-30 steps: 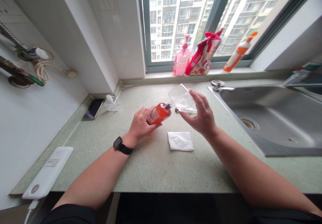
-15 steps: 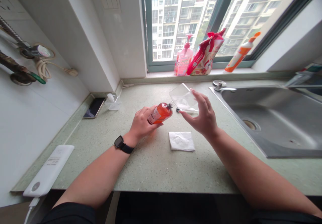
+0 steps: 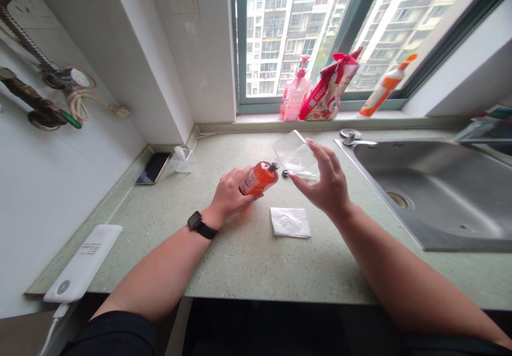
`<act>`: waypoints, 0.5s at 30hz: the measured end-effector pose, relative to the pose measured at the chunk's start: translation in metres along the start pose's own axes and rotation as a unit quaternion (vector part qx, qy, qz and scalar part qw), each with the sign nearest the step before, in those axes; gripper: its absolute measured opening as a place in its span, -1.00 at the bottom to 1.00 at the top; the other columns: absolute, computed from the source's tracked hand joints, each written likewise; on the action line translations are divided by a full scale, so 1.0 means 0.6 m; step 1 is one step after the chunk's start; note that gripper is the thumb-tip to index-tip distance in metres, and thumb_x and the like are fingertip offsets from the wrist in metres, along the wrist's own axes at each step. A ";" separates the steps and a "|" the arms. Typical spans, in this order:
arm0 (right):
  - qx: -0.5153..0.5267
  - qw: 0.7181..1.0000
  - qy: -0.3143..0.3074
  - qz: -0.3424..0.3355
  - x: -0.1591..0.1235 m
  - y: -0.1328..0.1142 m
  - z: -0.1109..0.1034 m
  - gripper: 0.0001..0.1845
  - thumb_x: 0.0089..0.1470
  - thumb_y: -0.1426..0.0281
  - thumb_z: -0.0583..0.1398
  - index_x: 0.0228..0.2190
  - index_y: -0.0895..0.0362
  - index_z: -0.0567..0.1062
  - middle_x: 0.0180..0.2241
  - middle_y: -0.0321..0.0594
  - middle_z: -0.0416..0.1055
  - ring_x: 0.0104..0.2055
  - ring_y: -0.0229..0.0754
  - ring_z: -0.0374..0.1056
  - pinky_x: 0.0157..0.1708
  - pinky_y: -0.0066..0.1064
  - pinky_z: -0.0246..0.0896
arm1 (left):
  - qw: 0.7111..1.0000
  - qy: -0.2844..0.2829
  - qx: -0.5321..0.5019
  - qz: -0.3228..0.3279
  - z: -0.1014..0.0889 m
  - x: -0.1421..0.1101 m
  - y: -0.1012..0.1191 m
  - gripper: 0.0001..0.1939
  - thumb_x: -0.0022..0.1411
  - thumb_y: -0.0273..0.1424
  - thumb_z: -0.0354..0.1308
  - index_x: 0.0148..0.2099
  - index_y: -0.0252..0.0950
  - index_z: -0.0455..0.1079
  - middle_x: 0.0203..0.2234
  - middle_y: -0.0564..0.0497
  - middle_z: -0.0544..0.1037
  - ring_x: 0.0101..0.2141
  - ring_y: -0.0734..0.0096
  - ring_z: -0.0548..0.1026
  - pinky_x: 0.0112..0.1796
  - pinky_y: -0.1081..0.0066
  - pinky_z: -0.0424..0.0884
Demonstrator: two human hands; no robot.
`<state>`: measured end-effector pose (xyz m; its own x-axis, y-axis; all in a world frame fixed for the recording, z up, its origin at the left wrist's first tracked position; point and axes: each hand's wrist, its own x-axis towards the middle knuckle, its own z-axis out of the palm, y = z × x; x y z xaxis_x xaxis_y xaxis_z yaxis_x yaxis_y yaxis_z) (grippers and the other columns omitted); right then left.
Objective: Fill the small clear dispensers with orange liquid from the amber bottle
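My left hand (image 3: 232, 189) is wrapped round a bottle of orange-red liquid (image 3: 261, 179), tilted to the right with its uncapped neck at the rim of a clear plastic box (image 3: 294, 151). That box is tilted too, and my right hand (image 3: 330, 180) grips it between thumb and fingers. A little clear liquid seems to lie inside the box, though I cannot be sure. Below the box a small black cap (image 3: 285, 174) rests on the counter, with a pale object partly hidden behind the box. Nearer me lies a folded white tissue (image 3: 290, 222).
A steel sink (image 3: 436, 185) is set into the counter on the right. At the left are a phone (image 3: 153, 168), a small clear container (image 3: 183, 160) and a white power bank (image 3: 83, 263) with a cable. Along the windowsill stand a pink pump bottle (image 3: 295, 97), a red bag (image 3: 330, 87) and an orange bottle (image 3: 382, 92).
The view has shifted slightly, so everything sits a little further right. Both hands keep their grip, and the bottle and box stay tilted neck to rim.
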<state>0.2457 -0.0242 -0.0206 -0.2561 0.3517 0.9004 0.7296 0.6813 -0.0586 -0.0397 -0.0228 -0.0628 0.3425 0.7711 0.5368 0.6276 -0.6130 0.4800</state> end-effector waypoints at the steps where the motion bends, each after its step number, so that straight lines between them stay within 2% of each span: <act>1: -0.001 1.000 0.000 -0.001 0.001 0.000 0.000 0.05 0.16 0.35 0.43 0.52 -0.09 0.10 0.27 0.04 0.46 0.19 0.24 0.51 0.12 0.18 0.60 | 1.000 0.001 -0.004 0.002 0.001 0.000 -0.001 -0.18 0.27 0.06 0.43 0.43 -0.18 0.35 0.02 -0.15 0.63 -0.04 0.07 0.61 0.02 0.12 0.51; 15: -0.014 1.000 -0.006 -0.016 0.016 -0.013 -0.011 0.04 0.20 0.35 0.40 0.54 -0.10 0.06 0.29 0.03 0.45 0.23 0.23 0.49 0.19 0.21 0.53 | 0.999 -0.002 -0.052 0.014 0.008 0.000 0.001 -0.20 0.29 0.08 0.40 0.43 -0.16 0.35 0.14 -0.17 0.63 0.11 0.00 0.61 0.15 0.06 0.51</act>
<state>0.2416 -0.0302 -0.0084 -0.2865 0.3385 0.8963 0.7390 0.6735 -0.0181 -0.0360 -0.0221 -0.0657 0.3616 0.7539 0.5485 0.5413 -0.6488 0.5349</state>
